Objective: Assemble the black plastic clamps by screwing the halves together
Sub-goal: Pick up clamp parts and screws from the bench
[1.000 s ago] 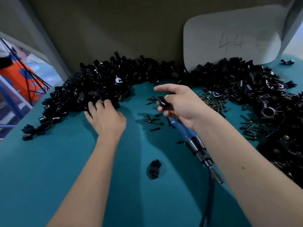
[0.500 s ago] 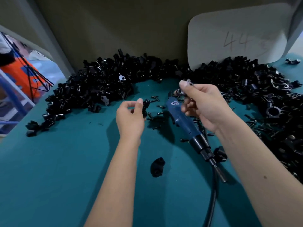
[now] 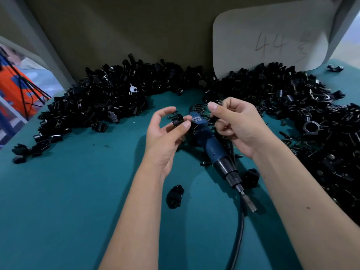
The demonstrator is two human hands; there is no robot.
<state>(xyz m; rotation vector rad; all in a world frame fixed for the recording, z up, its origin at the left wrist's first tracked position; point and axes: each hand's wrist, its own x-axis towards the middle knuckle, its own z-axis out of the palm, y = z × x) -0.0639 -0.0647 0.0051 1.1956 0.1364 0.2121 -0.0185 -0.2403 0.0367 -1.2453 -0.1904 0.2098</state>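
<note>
From the head view, your left hand [image 3: 165,133] has come off the left heap of black plastic clamp halves [image 3: 97,106] and now pinches one small black plastic clamp half [image 3: 178,121] between thumb and fingertips, above the teal table mat [image 3: 58,201]. Your right hand [image 3: 233,125] has risen too, fingers curled; it seems to hold a small dark part, though I cannot tell which. The blue electric screwdriver [image 3: 210,145] lies beneath both hands. Both pieces look picked, so mating the halves comes next.
</note>
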